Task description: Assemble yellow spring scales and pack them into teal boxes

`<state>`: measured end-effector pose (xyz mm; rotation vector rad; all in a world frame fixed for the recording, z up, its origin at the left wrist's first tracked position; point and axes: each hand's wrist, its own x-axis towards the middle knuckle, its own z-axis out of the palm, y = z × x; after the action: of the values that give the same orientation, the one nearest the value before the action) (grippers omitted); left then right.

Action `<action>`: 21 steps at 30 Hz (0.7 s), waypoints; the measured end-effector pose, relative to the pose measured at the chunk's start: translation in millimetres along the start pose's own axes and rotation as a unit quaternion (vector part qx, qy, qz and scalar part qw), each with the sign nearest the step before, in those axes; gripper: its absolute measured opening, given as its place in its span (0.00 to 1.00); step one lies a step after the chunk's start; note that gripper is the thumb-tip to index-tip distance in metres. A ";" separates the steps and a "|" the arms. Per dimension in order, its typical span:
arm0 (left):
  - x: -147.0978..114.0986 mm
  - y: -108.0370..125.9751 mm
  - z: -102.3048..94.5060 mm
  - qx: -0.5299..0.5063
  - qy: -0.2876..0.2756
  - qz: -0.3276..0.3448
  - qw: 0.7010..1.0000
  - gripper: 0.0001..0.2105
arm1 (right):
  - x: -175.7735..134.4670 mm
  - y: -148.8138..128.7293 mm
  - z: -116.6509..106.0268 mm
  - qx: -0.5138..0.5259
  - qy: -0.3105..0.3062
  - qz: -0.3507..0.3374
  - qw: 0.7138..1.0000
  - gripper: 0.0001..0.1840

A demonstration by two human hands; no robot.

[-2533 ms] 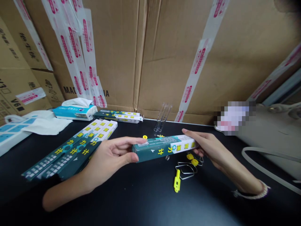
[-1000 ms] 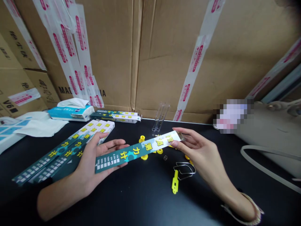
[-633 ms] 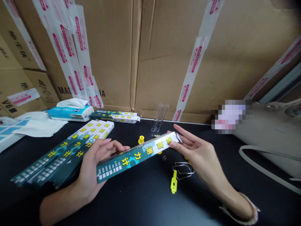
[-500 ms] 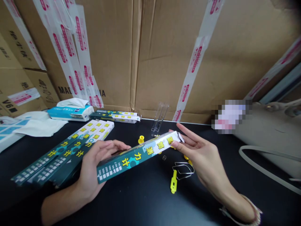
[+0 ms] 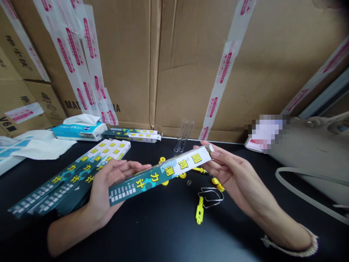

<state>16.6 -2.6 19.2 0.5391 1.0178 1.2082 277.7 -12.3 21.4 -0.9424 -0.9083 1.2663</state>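
A long narrow cardboard box, green and white with yellow characters, is held slanting above the black table, its right end higher. My left hand is closed around its lower green end. At the raised white end, the thumb and fingers of my right hand pinch the end flap. Below and behind the box lie yellow plastic parts, partly hidden. A yellow flat piece and a bent metal wire loop rest in front of my right hand.
Several similar boxes lie side by side at left, and more boxes lie at the back. Two clear tubes stand behind. A blue tissue pack sits back left. A large carton walls the rear. A grey bag is at right.
My right hand's fingers have shifted onto the box's end flap, with the thumb now at its tip. The box has moved slightly left and up.
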 end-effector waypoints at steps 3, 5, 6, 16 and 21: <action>-0.8 -0.3 -1.3 0.026 -0.009 0.005 1.000 0.20 | 2.6 2.3 -3.3 -0.006 0.011 0.026 1.000 0.17; -1.2 -1.1 -2.8 0.043 -0.022 0.013 0.999 0.19 | 5.0 5.4 -7.2 -0.005 0.014 0.050 0.999 0.17; -1.2 -1.7 -3.9 0.050 -0.031 0.018 0.998 0.19 | 6.4 7.4 -9.5 -0.004 0.012 0.063 0.998 0.17; 0.4 -6.0 -12.1 0.061 -0.054 0.056 0.995 0.15 | 8.1 10.9 -18.8 -0.033 -0.026 0.119 0.992 0.23; 1.8 -3.3 -7.6 -0.010 -0.003 0.016 1.000 0.18 | 2.7 -4.9 -8.1 -0.040 -0.021 0.044 0.998 0.16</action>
<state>11.8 -3.2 12.3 0.5449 0.9956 1.2429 287.2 -10.4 23.2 -1.0324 -0.9646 1.3365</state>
